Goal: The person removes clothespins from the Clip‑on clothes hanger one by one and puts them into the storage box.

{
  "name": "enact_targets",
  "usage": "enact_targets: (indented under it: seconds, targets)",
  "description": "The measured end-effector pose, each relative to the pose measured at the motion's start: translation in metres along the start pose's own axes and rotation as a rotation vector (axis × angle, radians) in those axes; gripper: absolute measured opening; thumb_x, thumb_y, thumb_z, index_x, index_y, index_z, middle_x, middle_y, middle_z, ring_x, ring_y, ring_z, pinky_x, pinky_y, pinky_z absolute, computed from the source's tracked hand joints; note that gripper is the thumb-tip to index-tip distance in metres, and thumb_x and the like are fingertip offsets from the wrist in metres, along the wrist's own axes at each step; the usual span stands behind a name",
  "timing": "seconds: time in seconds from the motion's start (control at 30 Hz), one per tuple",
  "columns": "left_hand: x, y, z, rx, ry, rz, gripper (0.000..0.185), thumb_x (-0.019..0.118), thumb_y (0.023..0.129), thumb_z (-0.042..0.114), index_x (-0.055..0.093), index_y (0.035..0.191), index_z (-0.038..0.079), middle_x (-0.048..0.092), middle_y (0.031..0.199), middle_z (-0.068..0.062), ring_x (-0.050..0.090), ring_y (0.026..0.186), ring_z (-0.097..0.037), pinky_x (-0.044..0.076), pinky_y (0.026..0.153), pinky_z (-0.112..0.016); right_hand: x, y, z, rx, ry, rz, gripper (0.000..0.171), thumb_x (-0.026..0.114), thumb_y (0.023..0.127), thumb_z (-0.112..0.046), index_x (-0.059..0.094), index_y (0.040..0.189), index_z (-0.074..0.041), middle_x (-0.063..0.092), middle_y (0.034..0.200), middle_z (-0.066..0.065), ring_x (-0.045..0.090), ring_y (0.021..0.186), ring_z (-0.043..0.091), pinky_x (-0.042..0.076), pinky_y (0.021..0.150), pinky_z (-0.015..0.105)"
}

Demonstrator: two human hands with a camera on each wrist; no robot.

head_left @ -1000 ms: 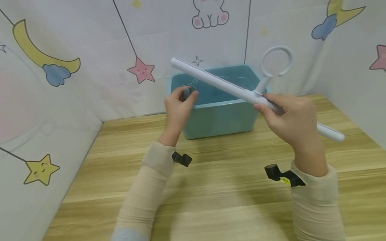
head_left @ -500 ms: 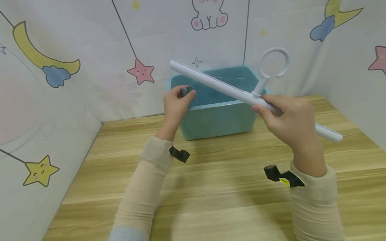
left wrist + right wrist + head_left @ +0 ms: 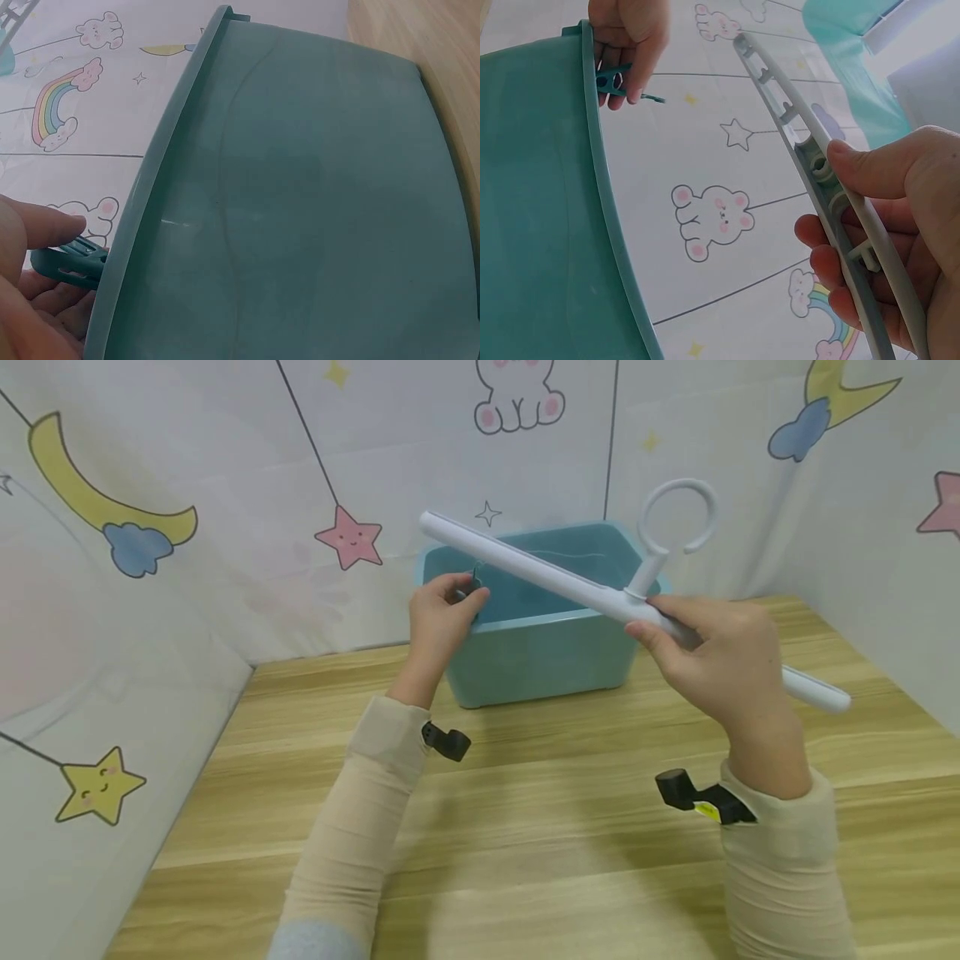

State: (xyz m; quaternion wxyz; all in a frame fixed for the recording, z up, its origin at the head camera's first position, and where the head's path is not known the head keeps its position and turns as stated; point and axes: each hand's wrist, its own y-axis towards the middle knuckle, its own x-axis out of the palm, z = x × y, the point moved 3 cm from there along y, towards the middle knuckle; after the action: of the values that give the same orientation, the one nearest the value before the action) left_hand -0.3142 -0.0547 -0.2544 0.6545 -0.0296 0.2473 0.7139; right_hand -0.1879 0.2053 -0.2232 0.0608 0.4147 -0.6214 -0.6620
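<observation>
Near the left end of a teal plastic bin (image 3: 540, 664), my left hand (image 3: 441, 625) pinches a teal clothespin (image 3: 71, 262) between thumb and fingers. In the left wrist view the far end of the clothespin overlaps the bin's rim (image 3: 144, 180). Across the right wrist view, part of the same clothespin (image 3: 609, 81) shows below the fingers, with a thin teal piece beyond the thumb. Raised over the table, my right hand (image 3: 731, 664) grips a white bar-shaped hanger (image 3: 540, 568) with an open ring hook on top. The hanger slants in front of the bin; its underside is hollow, with small inner brackets.
The bin stands on a wood-grain table (image 3: 525, 827) against a white cloth backdrop (image 3: 247, 502) printed with stars, moons and a bear. Side cloths close off left and right. Each sleeve cuff carries a small black camera (image 3: 447, 742).
The left hand has tilted slightly at the bin's edge, so less of the clothespin shows now. The right hand and the hanger have barely moved.
</observation>
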Motion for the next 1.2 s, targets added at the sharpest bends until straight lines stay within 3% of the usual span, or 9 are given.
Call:
enact_targets:
  seconds: [0.27,0.53,0.7,0.87,0.97,1.1,1.2]
  targets:
    - [0.002,-0.003,0.000,0.027,0.008,-0.027,0.030,0.066,0.092,0.017,0.066,0.118,0.002,0.068,0.111,-0.011,0.063,0.103,-0.020,0.052,0.086,-0.032,0.000,-0.001,0.002,0.015,-0.001,0.003,0.064,0.052,0.095,-0.053,0.074,0.088,0.007,0.068,0.066,0.015,0.048,0.049,0.014,0.033,0.047,0.023]
    - [0.000,-0.011,-0.002,0.088,0.001,-0.043,0.030,0.064,0.093,0.017,0.065,0.119,0.001,0.069,0.110,-0.013,0.064,0.102,-0.022,0.052,0.086,-0.033,0.000,-0.001,0.000,0.015,0.010,0.000,0.065,0.051,0.094,-0.055,0.074,0.089,0.006,0.067,0.065,0.014,0.046,0.050,0.013,0.032,0.048,0.022]
    - [-0.007,-0.031,-0.001,0.238,-0.030,0.018,0.026,0.063,0.093,0.011,0.066,0.114,-0.004,0.070,0.106,-0.017,0.066,0.095,-0.025,0.053,0.084,-0.036,0.003,-0.002,0.001,0.013,0.057,0.035,0.045,0.066,0.090,-0.041,0.076,0.088,0.003,0.069,0.066,0.011,0.047,0.049,0.014,0.033,0.049,0.019]
    - [-0.026,-0.053,0.001,0.376,-0.028,0.085,0.024,0.064,0.091,0.005,0.066,0.111,-0.007,0.069,0.106,-0.019,0.066,0.096,-0.028,0.053,0.086,-0.038,0.008,-0.003,-0.001,0.006,0.079,0.028,0.026,0.077,0.080,-0.023,0.076,0.088,0.002,0.069,0.066,0.009,0.048,0.051,0.015,0.033,0.051,0.019]
    - [-0.041,-0.064,-0.001,0.382,-0.044,0.120,0.025,0.064,0.090,0.003,0.065,0.112,-0.007,0.068,0.107,-0.020,0.065,0.099,-0.028,0.051,0.089,-0.040,0.011,-0.002,-0.002,0.006,0.085,0.026,0.036,0.073,0.085,-0.035,0.076,0.087,0.001,0.067,0.065,0.008,0.047,0.050,0.014,0.033,0.050,0.020]
    - [-0.057,-0.078,-0.004,0.388,-0.026,0.172,0.024,0.064,0.090,0.001,0.065,0.111,-0.008,0.068,0.105,-0.022,0.065,0.099,-0.029,0.050,0.091,-0.043,0.013,-0.003,-0.002,-0.019,0.099,0.009,0.060,0.055,0.092,-0.055,0.076,0.087,0.002,0.067,0.064,0.008,0.047,0.050,0.012,0.033,0.049,0.019]
    - [-0.067,-0.090,-0.010,0.401,0.028,0.198,0.024,0.064,0.090,0.003,0.065,0.112,-0.008,0.068,0.106,-0.020,0.064,0.100,-0.029,0.049,0.090,-0.044,0.018,-0.006,-0.001,-0.045,0.113,-0.023,0.062,0.053,0.093,-0.055,0.076,0.087,0.002,0.068,0.065,0.008,0.049,0.050,0.013,0.034,0.049,0.020]
